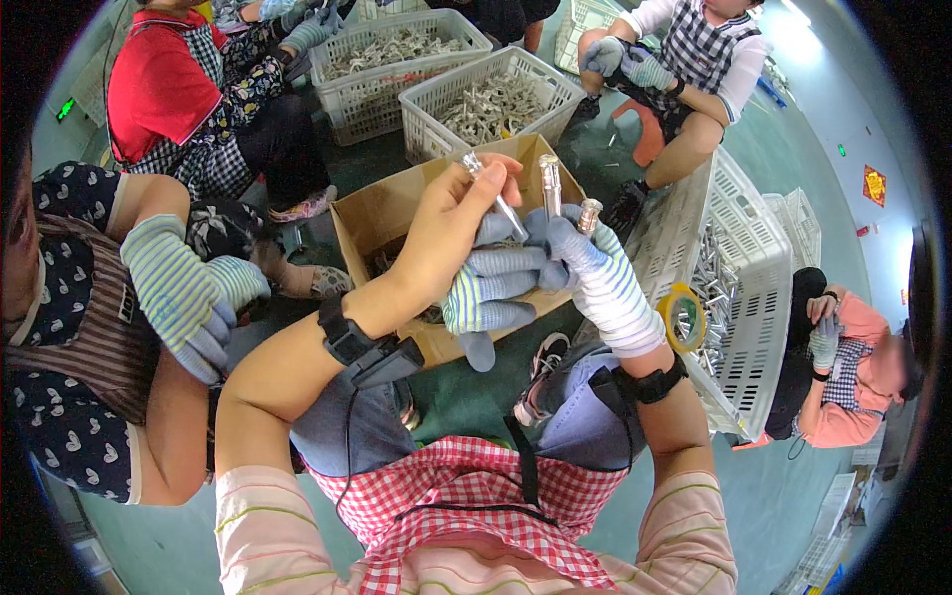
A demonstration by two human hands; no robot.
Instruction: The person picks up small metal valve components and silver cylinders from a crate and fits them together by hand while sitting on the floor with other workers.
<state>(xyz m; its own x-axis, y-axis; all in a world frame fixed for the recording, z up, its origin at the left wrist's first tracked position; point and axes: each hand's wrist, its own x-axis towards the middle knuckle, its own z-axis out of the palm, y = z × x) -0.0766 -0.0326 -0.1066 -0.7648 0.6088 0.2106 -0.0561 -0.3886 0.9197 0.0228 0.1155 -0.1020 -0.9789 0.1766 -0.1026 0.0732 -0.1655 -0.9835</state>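
Observation:
Pinched between the thumb and fingers of my bare left hand [451, 223] is a slim shiny metal part [508, 215], tilted, with a thicker head at its upper end. My right hand [595, 273] wears a white and grey striped glove and is closed around two similar metal parts [551, 188], which stick up from its fingers. A loose striped glove [486, 293] hangs limp beside the right fingers, seemingly held by them. Both hands are over an open cardboard box [382, 203] whose contents are mostly hidden.
White crates [421, 119] of metal parts stand beyond the box; another large crate [749, 372] is at my right. A yellow tape roll [684, 317] shows beside my right wrist. Co-workers sit around, one close at my left with gloved hands [183, 297].

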